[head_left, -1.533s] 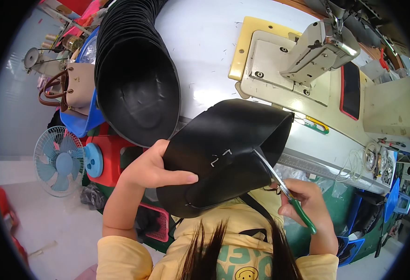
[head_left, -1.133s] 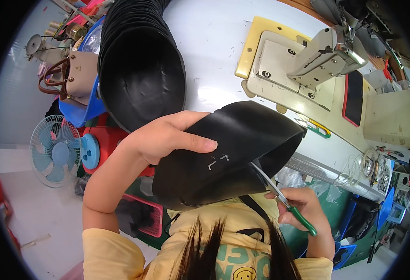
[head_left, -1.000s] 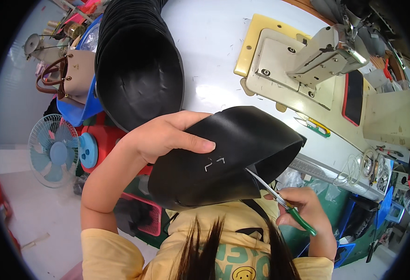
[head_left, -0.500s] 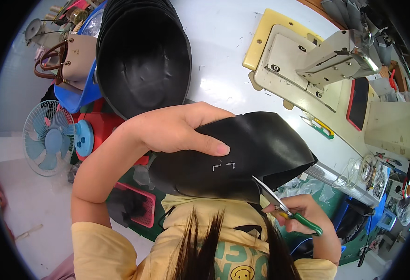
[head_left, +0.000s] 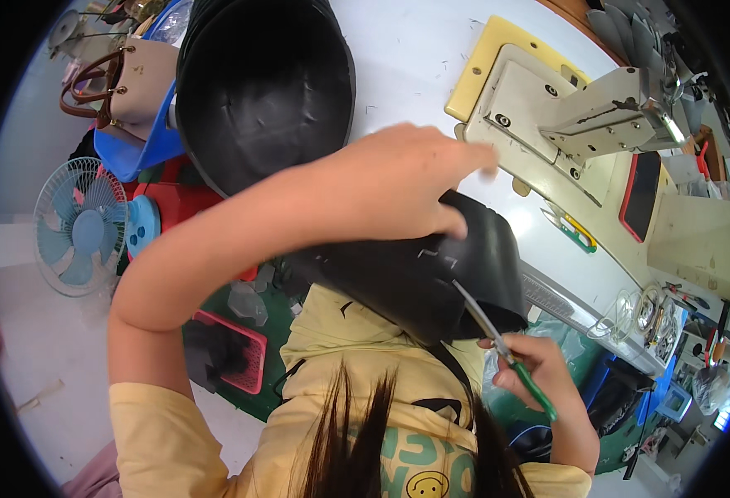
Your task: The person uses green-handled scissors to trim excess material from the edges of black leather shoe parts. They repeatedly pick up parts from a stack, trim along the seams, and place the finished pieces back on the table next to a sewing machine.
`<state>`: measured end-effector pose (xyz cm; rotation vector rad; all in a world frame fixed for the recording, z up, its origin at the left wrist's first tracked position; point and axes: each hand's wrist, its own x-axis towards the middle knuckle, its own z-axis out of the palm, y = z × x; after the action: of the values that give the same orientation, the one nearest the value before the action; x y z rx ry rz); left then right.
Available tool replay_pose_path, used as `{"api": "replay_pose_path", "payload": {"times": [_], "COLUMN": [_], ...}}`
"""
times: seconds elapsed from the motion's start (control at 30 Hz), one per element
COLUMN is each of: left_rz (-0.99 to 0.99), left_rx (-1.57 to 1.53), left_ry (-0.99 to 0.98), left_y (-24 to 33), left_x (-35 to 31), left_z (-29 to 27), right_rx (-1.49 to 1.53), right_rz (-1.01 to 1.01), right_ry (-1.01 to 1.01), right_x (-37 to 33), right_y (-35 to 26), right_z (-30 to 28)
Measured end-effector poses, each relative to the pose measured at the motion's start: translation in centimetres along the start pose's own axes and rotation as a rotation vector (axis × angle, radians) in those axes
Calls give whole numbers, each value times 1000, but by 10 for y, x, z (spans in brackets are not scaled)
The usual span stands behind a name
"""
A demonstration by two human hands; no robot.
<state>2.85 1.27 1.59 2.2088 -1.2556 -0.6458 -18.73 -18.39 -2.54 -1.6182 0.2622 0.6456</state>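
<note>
A smooth black leather-like piece (head_left: 381, 278), curved and hollow at its right end, lies at the table's near edge against my body. Small white corner marks show on its surface. My left hand (head_left: 406, 183) is over its far side, thumb and forefinger spread apart; whether the other fingers touch it is hidden. In my right hand (head_left: 535, 365) are thread snips with a green handle (head_left: 533, 388), gripped at the near right. Their silver blades (head_left: 474, 309) point up and left, the tip at the piece's surface near the white marks.
A stack of black hollow pieces (head_left: 265, 100) stands at the far left beside a handbag (head_left: 142, 87) and a blue fan (head_left: 83, 232). A sewing machine (head_left: 597, 116) occupies the far right. Other yellow-green snips (head_left: 576, 228) and a red-edged phone (head_left: 640, 195) lie nearby.
My left hand has lifted from its hold on the black piece and moved right and away from me. The piece has turned, its right end swinging nearer. The snips stay in my right hand.
</note>
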Motion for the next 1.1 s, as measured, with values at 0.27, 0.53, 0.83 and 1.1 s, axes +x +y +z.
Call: {"api": "replay_pose_path", "payload": {"times": [0.27,0.53,0.83,1.1], "left_rz": [196,339,388,410], "left_rx": [207,277,309,331], "left_ry": [241,179,34,27], "left_y": [-17,-22,-11,-13], "left_x": [-32,-26,-20,-18], "left_z": [58,54,38,39], "right_rx": [200,142,62,191], "right_rz": [5,32,92,166], "right_ry": [-47,-7,-46,68], "right_x": [2,-13,-26,-20], "right_y": [0,-4,-22,-17], "right_z": [-2,-2,-11,0]}}
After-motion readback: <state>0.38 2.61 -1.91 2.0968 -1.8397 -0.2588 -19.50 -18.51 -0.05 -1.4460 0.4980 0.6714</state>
